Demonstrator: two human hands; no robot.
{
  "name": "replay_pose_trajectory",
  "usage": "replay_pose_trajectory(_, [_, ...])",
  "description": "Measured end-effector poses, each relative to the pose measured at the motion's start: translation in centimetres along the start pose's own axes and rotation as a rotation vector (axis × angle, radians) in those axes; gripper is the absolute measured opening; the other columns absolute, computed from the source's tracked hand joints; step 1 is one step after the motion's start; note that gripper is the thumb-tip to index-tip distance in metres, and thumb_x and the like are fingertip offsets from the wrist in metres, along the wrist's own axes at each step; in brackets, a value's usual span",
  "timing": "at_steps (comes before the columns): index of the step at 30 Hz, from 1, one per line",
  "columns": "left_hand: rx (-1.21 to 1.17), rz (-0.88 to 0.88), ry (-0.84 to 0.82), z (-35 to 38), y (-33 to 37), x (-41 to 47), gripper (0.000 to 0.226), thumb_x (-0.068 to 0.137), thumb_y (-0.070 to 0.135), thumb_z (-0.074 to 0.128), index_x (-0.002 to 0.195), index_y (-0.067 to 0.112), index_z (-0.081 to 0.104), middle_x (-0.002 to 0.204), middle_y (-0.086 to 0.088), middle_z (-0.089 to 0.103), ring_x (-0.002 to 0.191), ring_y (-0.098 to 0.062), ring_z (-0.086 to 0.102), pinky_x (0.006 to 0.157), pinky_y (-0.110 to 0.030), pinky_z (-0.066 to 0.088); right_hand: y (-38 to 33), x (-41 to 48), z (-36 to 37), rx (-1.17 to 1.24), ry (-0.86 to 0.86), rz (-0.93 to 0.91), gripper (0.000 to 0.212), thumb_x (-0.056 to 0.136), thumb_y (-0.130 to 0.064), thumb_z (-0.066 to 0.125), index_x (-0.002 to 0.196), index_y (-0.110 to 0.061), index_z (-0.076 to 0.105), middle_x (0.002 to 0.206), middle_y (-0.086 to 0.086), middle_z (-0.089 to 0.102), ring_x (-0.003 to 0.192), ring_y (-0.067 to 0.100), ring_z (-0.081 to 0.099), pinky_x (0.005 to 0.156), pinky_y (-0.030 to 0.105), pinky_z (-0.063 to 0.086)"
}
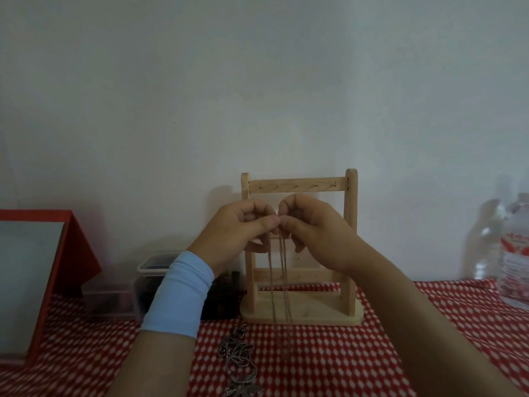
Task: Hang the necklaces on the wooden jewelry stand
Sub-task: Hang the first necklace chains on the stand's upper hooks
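A wooden jewelry stand (pixel 351 253) stands upright against the wall on the red checked cloth, with several small bare hooks along its top bar. In front of it, my left hand (pixel 237 233) and my right hand (pixel 312 227) meet fingertip to fingertip, both pinching the top of a thin chain necklace (pixel 282 276). Its two strands hang straight down past the stand's base. A pile of silver necklaces (pixel 239 359) lies on the cloth below my left wrist, which wears a light blue band.
Left of the stand sit a clear plastic box (pixel 126 296) and a dark object partly hidden by my left arm. A red-framed board (pixel 57 267) leans at far left. Clear water bottles (pixel 512 259) stand at the right edge.
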State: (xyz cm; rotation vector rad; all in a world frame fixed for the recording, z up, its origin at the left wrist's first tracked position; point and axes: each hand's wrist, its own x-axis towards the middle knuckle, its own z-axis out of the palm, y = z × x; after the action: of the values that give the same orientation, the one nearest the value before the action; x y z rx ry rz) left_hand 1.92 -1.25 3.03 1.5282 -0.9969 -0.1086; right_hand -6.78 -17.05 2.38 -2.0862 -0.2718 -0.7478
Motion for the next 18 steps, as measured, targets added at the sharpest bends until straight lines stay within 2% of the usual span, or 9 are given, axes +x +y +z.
replay_pose_trajectory(3, [0.007, 0.034, 0.044, 0.31, -0.06, 0.17, 0.007, 0.089, 0.01, 0.067, 0.084, 0.015, 0.069, 0.08, -0.001, 0.067, 0.078, -0.019, 0.066, 0.072, -0.044, 0.062, 0.25, 0.0, 0.07, -0.047, 0.029, 0.031, 0.007, 0.1, -0.016, 0.061, 0.094, -0.013, 0.063, 0.074, -0.006, 0.063, 0.058, 0.003, 0.053, 0.059, 0.024, 0.047])
replay_pose_trajectory(6, [0.059, 0.079, 0.068, 0.72, -0.23, 0.36, 0.007, 0.088, 0.007, 0.068, 0.086, 0.014, 0.07, 0.085, -0.004, 0.067, 0.076, -0.02, 0.067, 0.066, -0.039, 0.062, 0.51, -0.05, -0.01, -0.181, 0.002, 0.073, 0.01, 0.102, -0.023, 0.058, 0.095, -0.016, 0.062, 0.078, -0.005, 0.064, 0.056, -0.005, 0.052, 0.061, 0.02, 0.043])
replay_pose_trajectory(9, [0.065, -0.004, 0.044, 0.45, -0.41, 0.42, 0.01, 0.089, 0.006, 0.068, 0.096, 0.013, 0.073, 0.09, -0.009, 0.074, 0.082, -0.028, 0.072, 0.066, -0.033, 0.061, 0.45, -0.16, 0.23, -0.221, 0.006, 0.064, 0.013, 0.104, -0.02, 0.052, 0.093, -0.023, 0.056, 0.08, -0.007, 0.062, 0.059, -0.003, 0.052, 0.061, 0.018, 0.042])
replay_pose_trajectory(12, [0.076, -0.084, -0.009, 0.26, -0.43, 0.11, 0.011, 0.088, 0.004, 0.068, 0.096, 0.008, 0.074, 0.084, -0.009, 0.076, 0.072, -0.022, 0.071, 0.067, -0.027, 0.06, 0.09, -0.2, 0.46, -0.246, 0.055, 0.006, 0.021, 0.105, -0.016, 0.047, 0.089, -0.029, 0.05, 0.077, -0.008, 0.058, 0.061, 0.001, 0.05, 0.061, 0.02, 0.044])
replay_pose_trajectory(15, [-0.041, -0.06, 0.055, 0.58, -0.4, 0.12, 0.01, 0.089, 0.005, 0.067, 0.097, 0.007, 0.074, 0.079, -0.005, 0.075, 0.066, -0.017, 0.069, 0.067, -0.031, 0.06, -0.09, -0.15, 0.36, -0.2, 0.121, -0.019, 0.011, 0.102, -0.02, 0.057, 0.094, -0.027, 0.057, 0.081, -0.007, 0.062, 0.058, 0.0, 0.053, 0.057, 0.017, 0.044])
replay_pose_trajectory(18, [-0.111, -0.072, 0.116, 0.92, -0.26, 0.5, 0.01, 0.091, 0.009, 0.066, 0.098, 0.006, 0.072, 0.082, -0.005, 0.076, 0.07, -0.018, 0.07, 0.072, -0.037, 0.062, -0.29, -0.12, 0.04, -0.065, 0.189, 0.063, 0.003, 0.097, -0.026, 0.065, 0.096, -0.023, 0.066, 0.085, 0.002, 0.071, 0.051, 0.004, 0.054, 0.051, 0.024, 0.049])
